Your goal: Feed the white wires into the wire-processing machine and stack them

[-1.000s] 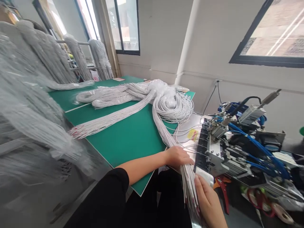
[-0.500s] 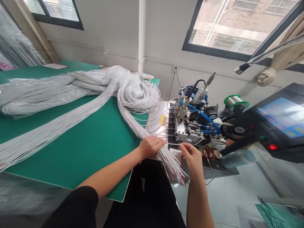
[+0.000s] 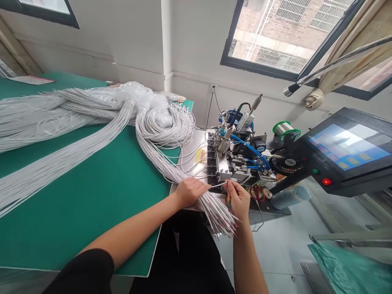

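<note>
My left hand (image 3: 190,192) is closed over a thick bundle of white cables (image 3: 217,213), whose reddish tips fan out toward the floor. A single white cable (image 3: 219,185) runs from beside my left thumb to my right hand (image 3: 239,200). The fingertips of my right hand pinch that cable near its end, at the front corner of the machine (image 3: 223,165). Several thin cables lie across the metal plate (image 3: 192,143) and lead into the machine's black edge. What else my right palm may hold is partly hidden.
More white cables (image 3: 61,161) and plastic-wrapped bundles spread over the green table (image 3: 101,196). A screen (image 3: 349,143) on an arm stands at the right, near a fan (image 3: 286,162) and a green-rimmed wire spool (image 3: 286,130). Red-handled scissors (image 3: 256,192) lie behind my right hand.
The view has shifted to the right, so things appear farther left. My right hand has turned slightly, and the cable it pinches now slants up toward the machine. My left hand keeps its hold.
</note>
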`<state>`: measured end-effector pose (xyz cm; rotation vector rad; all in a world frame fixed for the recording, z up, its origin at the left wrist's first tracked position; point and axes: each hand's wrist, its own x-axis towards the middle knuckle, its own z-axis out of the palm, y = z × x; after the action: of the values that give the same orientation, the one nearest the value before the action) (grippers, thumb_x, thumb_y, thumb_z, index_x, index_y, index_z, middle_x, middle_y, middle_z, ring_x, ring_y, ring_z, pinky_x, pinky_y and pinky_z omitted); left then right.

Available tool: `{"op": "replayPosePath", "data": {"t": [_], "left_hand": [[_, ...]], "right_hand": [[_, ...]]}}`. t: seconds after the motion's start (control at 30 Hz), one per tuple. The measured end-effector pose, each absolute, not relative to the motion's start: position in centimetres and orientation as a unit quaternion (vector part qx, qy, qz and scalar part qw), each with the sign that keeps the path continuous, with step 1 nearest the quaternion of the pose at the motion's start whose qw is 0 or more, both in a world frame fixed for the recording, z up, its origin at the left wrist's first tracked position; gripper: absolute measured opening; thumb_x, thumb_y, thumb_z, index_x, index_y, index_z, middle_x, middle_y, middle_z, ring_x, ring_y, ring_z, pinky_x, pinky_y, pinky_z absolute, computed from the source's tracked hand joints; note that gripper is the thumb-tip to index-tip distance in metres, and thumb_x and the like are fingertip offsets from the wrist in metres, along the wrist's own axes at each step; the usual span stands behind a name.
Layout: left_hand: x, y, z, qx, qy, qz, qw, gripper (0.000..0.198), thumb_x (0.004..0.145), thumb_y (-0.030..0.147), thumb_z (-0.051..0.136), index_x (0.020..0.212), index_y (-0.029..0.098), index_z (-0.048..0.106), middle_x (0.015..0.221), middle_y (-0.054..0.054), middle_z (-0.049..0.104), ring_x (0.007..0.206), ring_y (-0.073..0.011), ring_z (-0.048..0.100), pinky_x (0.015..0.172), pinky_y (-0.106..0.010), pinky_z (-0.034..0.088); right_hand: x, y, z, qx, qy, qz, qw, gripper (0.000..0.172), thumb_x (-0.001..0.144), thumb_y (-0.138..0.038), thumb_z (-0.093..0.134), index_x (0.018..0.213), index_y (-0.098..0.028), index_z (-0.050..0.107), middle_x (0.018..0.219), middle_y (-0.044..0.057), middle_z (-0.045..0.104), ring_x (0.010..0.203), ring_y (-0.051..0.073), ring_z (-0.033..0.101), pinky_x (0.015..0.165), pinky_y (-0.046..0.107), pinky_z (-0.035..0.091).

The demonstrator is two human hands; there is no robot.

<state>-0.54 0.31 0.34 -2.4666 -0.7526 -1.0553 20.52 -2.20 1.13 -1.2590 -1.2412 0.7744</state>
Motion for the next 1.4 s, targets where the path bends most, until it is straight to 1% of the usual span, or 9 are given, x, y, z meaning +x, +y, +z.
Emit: {"op": "replayPosePath", "data": {"t": [0.13, 0.27, 0.43, 0.57, 0.87, 1.0, 1.1, 1.27, 1.4], "left_hand": [[-0.6, 0.3, 0.1, -0.877, -0.272, -0.360, 0.167, 0.024, 0.093, 0.015, 0.041, 0.102, 0.016, 0.063, 0.071, -0.002, 0.067, 0.065, -0.0142, 0.062, 0.061, -0.025, 0.045], [-0.5, 0.4, -0.1, -0.880, -0.278, -0.350, 0.158, 0.023, 0.094, 0.016, 0.041, 0.100, 0.016, 0.063, 0.069, -0.002, 0.065, 0.065, -0.0153, 0.062, 0.063, -0.026, 0.045], [-0.3, 0.4, -0.1, -0.884, -0.309, -0.315, 0.154, 0.022, 0.092, 0.016, 0.041, 0.095, 0.015, 0.063, 0.066, -0.003, 0.061, 0.063, -0.0162, 0.059, 0.060, -0.027, 0.041], [-0.1, 0.3, 0.2, -0.888, -0.337, -0.281, 0.140, 0.017, 0.086, 0.014, 0.045, 0.089, 0.016, 0.062, 0.067, -0.003, 0.059, 0.066, -0.0179, 0.057, 0.063, -0.029, 0.039], [0.1, 0.1, 0.3, -0.886, -0.375, -0.247, 0.117, 0.015, 0.074, 0.010, 0.051, 0.082, 0.018, 0.061, 0.072, -0.005, 0.058, 0.071, -0.0201, 0.054, 0.065, -0.032, 0.035], [0.1, 0.2, 0.1, -0.887, -0.379, -0.242, 0.110, 0.014, 0.073, 0.011, 0.053, 0.082, 0.017, 0.061, 0.074, -0.006, 0.059, 0.073, -0.0209, 0.054, 0.065, -0.033, 0.036], [0.0, 0.2, 0.0, -0.889, -0.375, -0.238, 0.110, 0.016, 0.073, 0.011, 0.055, 0.085, 0.017, 0.062, 0.082, -0.007, 0.062, 0.078, -0.0218, 0.055, 0.068, -0.034, 0.039], [-0.3, 0.3, 0.0, -0.888, -0.344, -0.276, 0.129, 0.022, 0.071, 0.008, 0.056, 0.090, 0.016, 0.064, 0.116, -0.009, 0.063, 0.099, -0.0240, 0.056, 0.085, -0.039, 0.040], [-0.4, 0.2, 0.2, -0.884, -0.338, -0.293, 0.134, 0.023, 0.077, 0.006, 0.049, 0.090, 0.018, 0.064, 0.097, -0.005, 0.068, 0.089, -0.0193, 0.059, 0.091, -0.039, 0.038]], "right_hand": [[20.8, -2.0, 1.0, -0.508, -0.506, 0.400, 0.571, 0.033, 0.081, -0.046, 0.063, 0.092, -0.015, 0.069, 0.073, 0.005, 0.064, 0.048, 0.008, 0.040, 0.045, 0.023, 0.032], [22.2, -1.6, 0.6, -0.530, -0.499, 0.443, 0.523, 0.036, 0.075, -0.047, 0.067, 0.087, -0.014, 0.068, 0.071, 0.005, 0.065, 0.046, 0.008, 0.040, 0.044, 0.023, 0.032], [23.3, -1.5, 0.4, -0.594, -0.615, 0.297, 0.424, 0.031, 0.077, -0.045, 0.063, 0.080, -0.014, 0.067, 0.072, 0.005, 0.066, 0.062, 0.015, 0.055, 0.060, 0.026, 0.042], [23.2, -1.3, 0.3, -0.604, -0.658, 0.238, 0.381, 0.032, 0.083, -0.045, 0.053, 0.076, -0.016, 0.063, 0.064, 0.002, 0.059, 0.060, 0.015, 0.050, 0.060, 0.026, 0.039], [22.1, -0.1, -2.0, -0.568, -0.529, 0.419, 0.470, 0.029, 0.074, -0.044, 0.059, 0.063, -0.019, 0.048, 0.056, -0.004, 0.041, 0.053, 0.011, 0.036, 0.050, 0.023, 0.032], [21.7, -0.3, -2.9, -0.562, -0.448, 0.488, 0.496, 0.032, 0.069, -0.049, 0.063, 0.067, -0.019, 0.049, 0.056, -0.005, 0.043, 0.049, 0.011, 0.037, 0.048, 0.023, 0.032], [22.2, -1.0, -3.1, -0.579, -0.458, 0.467, 0.486, 0.038, 0.071, -0.055, 0.064, 0.069, -0.018, 0.053, 0.055, -0.004, 0.045, 0.048, 0.010, 0.037, 0.047, 0.023, 0.031], [23.6, -3.4, -2.3, -0.608, -0.477, 0.387, 0.504, 0.042, 0.072, -0.057, 0.065, 0.070, -0.016, 0.059, 0.053, -0.004, 0.047, 0.047, 0.009, 0.037, 0.044, 0.023, 0.030], [24.2, -5.4, -0.2, -0.613, -0.529, 0.358, 0.465, 0.038, 0.076, -0.055, 0.063, 0.073, -0.016, 0.064, 0.054, -0.001, 0.053, 0.050, 0.012, 0.045, 0.047, 0.024, 0.035]]}}
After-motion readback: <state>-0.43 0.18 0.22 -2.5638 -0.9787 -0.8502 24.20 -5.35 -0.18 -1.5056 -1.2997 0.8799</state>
